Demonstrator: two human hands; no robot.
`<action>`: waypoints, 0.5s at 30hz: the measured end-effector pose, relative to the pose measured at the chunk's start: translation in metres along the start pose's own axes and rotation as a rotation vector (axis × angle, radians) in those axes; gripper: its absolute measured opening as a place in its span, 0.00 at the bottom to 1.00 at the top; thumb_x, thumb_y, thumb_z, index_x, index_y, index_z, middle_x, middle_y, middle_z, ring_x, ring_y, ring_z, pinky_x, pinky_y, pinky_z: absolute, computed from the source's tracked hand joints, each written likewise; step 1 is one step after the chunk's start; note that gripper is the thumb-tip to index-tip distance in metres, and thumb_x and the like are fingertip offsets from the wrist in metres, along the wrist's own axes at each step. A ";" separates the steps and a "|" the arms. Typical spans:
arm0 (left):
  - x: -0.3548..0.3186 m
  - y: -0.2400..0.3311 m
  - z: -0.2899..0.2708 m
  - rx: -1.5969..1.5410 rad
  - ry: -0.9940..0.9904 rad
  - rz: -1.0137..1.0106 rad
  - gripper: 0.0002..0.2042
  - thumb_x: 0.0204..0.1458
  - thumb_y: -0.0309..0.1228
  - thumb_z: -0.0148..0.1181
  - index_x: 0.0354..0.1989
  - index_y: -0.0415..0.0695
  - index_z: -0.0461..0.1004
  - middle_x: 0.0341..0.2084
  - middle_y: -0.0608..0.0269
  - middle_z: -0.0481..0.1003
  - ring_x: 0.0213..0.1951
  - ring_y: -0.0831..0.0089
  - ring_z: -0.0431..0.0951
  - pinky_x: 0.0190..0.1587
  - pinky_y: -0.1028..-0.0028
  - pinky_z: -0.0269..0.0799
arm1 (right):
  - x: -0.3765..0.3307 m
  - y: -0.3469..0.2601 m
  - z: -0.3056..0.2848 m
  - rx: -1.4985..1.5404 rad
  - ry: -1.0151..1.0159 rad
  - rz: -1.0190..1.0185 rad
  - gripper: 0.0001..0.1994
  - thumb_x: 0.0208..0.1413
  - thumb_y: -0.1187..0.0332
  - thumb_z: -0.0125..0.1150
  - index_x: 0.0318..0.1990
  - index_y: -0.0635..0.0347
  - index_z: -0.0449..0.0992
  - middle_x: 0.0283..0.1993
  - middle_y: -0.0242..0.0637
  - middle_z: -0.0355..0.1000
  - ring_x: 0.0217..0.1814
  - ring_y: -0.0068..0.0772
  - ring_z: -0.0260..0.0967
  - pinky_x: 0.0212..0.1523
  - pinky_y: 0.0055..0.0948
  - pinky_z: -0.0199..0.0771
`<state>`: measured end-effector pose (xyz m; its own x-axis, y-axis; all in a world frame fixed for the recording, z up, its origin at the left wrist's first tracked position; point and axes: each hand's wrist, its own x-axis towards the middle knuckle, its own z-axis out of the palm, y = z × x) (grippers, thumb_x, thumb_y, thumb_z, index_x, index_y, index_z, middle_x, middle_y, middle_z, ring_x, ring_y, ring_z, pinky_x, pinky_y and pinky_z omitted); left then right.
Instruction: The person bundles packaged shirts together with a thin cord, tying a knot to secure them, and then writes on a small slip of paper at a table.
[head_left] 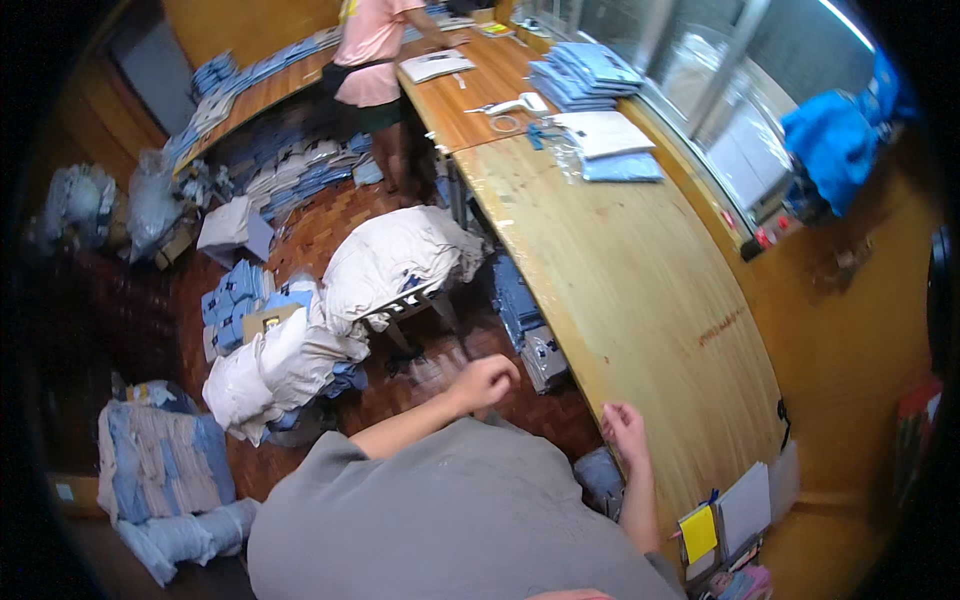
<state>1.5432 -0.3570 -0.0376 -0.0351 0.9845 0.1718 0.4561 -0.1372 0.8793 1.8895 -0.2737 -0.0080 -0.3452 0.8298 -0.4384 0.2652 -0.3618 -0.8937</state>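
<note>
My left hand point(486, 381) hangs in front of my body with its fingers curled loosely into a fist and nothing visible in it. Beside the long wooden table's near-left edge is my right hand point(624, 430), its fingers half bent and a little apart, holding nothing that I can see. The light wooden table point(620, 280) lies closest to that hand. Left of the table, a big heap of off-white garments point(400, 262) covers a piece of furniture, and another white garment pile point(275, 365) sits nearer.
Folded blue garments point(585, 75), a white garment stack point(605, 133) and a white handheld scanner point(520, 104) lie farther along the table. Beyond stands a person in a pink shirt point(370, 50). Bundles point(165, 455) and bagged items point(155, 205) crowd the left floor. Papers point(745, 505) stand near right.
</note>
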 end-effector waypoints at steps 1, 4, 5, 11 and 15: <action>-0.005 -0.011 -0.025 0.043 0.100 -0.110 0.08 0.55 0.21 0.56 0.41 0.41 0.79 0.37 0.57 0.80 0.39 0.66 0.82 0.42 0.68 0.79 | 0.029 -0.016 0.015 -0.038 0.021 -0.034 0.10 0.67 0.64 0.62 0.47 0.61 0.78 0.32 0.27 0.75 0.27 0.16 0.68 0.26 0.20 0.68; -0.023 -0.045 -0.078 0.021 0.297 -0.271 0.11 0.58 0.28 0.61 0.47 0.39 0.77 0.40 0.54 0.79 0.38 0.64 0.82 0.42 0.67 0.79 | 0.099 -0.057 0.061 -0.036 0.015 -0.096 0.09 0.67 0.65 0.63 0.47 0.60 0.79 0.33 0.27 0.76 0.30 0.16 0.70 0.29 0.20 0.71; -0.036 -0.064 -0.092 0.030 0.329 -0.336 0.12 0.58 0.29 0.62 0.47 0.39 0.77 0.40 0.53 0.79 0.38 0.65 0.82 0.43 0.67 0.79 | 0.115 -0.072 0.085 -0.060 -0.058 -0.135 0.10 0.66 0.65 0.63 0.48 0.61 0.79 0.33 0.28 0.76 0.31 0.16 0.71 0.31 0.20 0.72; -0.100 -0.103 -0.160 -0.019 0.561 -0.741 0.15 0.58 0.34 0.65 0.48 0.37 0.77 0.39 0.53 0.82 0.38 0.66 0.84 0.44 0.67 0.79 | 0.158 -0.160 0.256 -0.448 -0.482 -0.487 0.12 0.62 0.66 0.67 0.48 0.64 0.80 0.35 0.35 0.78 0.35 0.22 0.75 0.38 0.24 0.77; -0.140 -0.112 -0.164 -0.047 0.835 -0.798 0.17 0.64 0.42 0.59 0.48 0.39 0.78 0.39 0.48 0.83 0.43 0.57 0.84 0.48 0.62 0.78 | 0.179 -0.160 0.345 -0.716 -0.827 -0.683 0.15 0.59 0.64 0.69 0.48 0.64 0.80 0.34 0.39 0.77 0.31 0.30 0.74 0.37 0.28 0.76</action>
<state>1.3513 -0.4977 -0.0874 -0.8831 0.4166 -0.2157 0.0065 0.4706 0.8823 1.4748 -0.2137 0.0241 -0.9853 0.1540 -0.0735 0.1473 0.5499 -0.8221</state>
